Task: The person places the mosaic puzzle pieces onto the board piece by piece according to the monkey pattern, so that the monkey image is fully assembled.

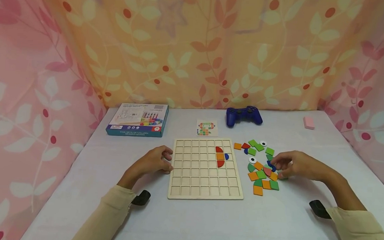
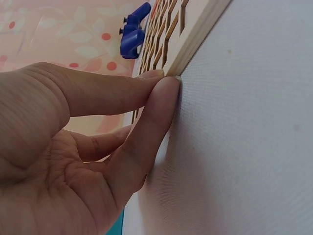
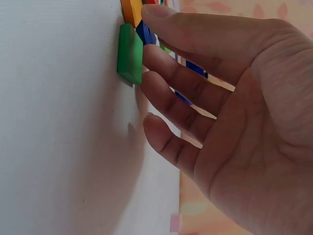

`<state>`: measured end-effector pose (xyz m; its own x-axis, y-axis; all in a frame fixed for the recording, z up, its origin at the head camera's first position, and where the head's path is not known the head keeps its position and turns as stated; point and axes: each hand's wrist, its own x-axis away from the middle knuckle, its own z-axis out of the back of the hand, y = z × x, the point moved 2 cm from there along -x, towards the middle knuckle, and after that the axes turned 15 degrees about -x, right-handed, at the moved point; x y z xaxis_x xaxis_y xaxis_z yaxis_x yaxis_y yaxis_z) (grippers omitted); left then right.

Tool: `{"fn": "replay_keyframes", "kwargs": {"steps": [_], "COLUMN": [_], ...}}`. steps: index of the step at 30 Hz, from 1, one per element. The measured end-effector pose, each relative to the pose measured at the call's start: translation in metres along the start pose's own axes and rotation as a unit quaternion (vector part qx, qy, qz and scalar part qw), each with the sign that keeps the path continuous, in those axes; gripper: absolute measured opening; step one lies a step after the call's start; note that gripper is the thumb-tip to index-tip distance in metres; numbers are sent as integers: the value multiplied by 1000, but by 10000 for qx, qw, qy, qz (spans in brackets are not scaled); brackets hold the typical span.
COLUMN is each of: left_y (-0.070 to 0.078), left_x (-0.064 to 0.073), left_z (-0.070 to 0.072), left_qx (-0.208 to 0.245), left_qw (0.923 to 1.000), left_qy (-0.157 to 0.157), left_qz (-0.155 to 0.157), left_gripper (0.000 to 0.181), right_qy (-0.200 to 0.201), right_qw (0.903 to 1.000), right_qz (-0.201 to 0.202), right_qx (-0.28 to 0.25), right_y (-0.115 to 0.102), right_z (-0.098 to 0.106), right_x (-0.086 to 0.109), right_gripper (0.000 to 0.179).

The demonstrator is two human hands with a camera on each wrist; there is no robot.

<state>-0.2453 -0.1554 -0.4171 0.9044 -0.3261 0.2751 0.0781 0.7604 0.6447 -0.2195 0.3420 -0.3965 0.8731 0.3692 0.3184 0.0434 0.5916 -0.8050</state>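
A wooden grid board point(image 1: 195, 179) lies flat on the table. My left hand point(image 1: 151, 159) is at its left edge; in the left wrist view the thumb and a finger point(image 2: 164, 105) pinch the rim. Set on the board's right side are two red pieces point(image 1: 220, 163), an orange square point(image 1: 220, 156) and a blue half-round point(image 1: 226, 157). My right hand point(image 1: 296, 166) hovers over the right side of the loose coloured tiles point(image 1: 261, 174), fingers loosely bent and apart. Its fingertips are close to blue pieces point(image 1: 270, 163) and a green tile point(image 3: 129, 54), with nothing visible between them.
A pattern card point(image 1: 207, 128) lies behind the board. Farther back are a boxed toy set point(image 1: 137, 119) at left, a blue game controller point(image 1: 244, 116), and a small pink block point(image 1: 308, 122) at right. White round eye tiles point(image 1: 252, 160) lie among the loose pieces. Patterned curtains surround the table.
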Motion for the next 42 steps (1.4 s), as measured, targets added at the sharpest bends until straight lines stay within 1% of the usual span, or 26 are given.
{"fn": "replay_keyframes", "kwargs": {"steps": [6,15,19,24,30,34,38,42], "left_y": [0,1,1,1,1,1,2,2], "left_x": [0,1,1,1,1,1,1,2], "left_z": [0,0,0,0,0,0,0,0], "left_qx": [5,-46,-52,-42,-48,-51,-49,-17], "left_qw": [10000,10000,10000,10000,10000,10000,10000,10000], "left_qy": [8,37,41,31,23,45,40,24], "left_qz": [-4,14,38,32,6,58,56,39], "left_gripper": [60,60,59,59,59,58,59,60], "right_qy": [-48,-117,-105,-102,59,177,310,472], "right_qw": [10000,9983,9979,9979,9979,9979,9966,9947], "right_qz": [17,434,417,268,193,161,241,419], "right_qx": [30,363,483,577,615,610,721,812], "right_y": [1,-3,-5,-4,-3,-3,-4,-6], "right_z": [-3,-6,-8,-11,-12,-11,-9,-5], "right_x": [1,-1,-4,-9,-11,-9,-6,-3], "right_gripper": [44,37,37,33,31,31,34,37]}}
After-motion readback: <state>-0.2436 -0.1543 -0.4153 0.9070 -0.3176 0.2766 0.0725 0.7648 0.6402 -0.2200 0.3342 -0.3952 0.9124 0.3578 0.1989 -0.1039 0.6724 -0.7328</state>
